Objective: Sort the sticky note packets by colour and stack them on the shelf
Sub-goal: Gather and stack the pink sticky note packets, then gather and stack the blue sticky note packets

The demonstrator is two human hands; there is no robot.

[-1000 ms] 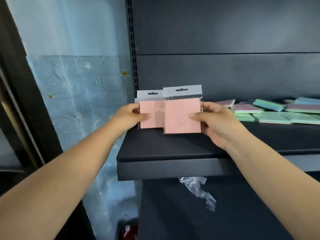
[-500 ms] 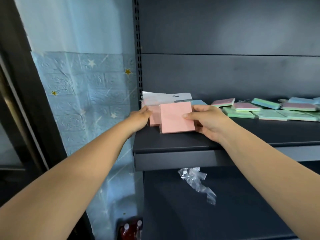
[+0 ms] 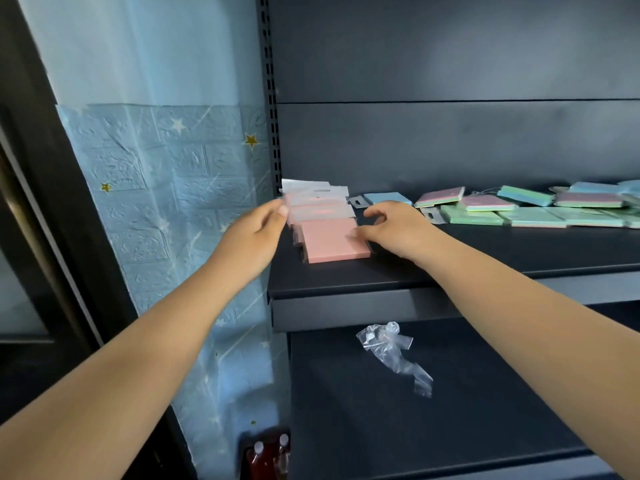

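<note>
The pink sticky note packets (image 3: 330, 242) lie flat in a slightly fanned stack at the shelf's (image 3: 450, 268) left end, clear hang tabs pointing toward twelve o'clock. The left hand (image 3: 258, 230) sits at the stack's nine o'clock, fingers (image 3: 278, 210) touching the tabs, seemingly to square them; whether they pinch is unclear. The right hand (image 3: 394, 226) rests at three o'clock, fingers loosely curled and holding nothing, its thumb against the top packet's edge, probably steadying it. A blue packet (image 3: 387, 198) lies just behind; mixed green, pink and blue packets (image 3: 512, 209) wait unsorted toward two o'clock.
</note>
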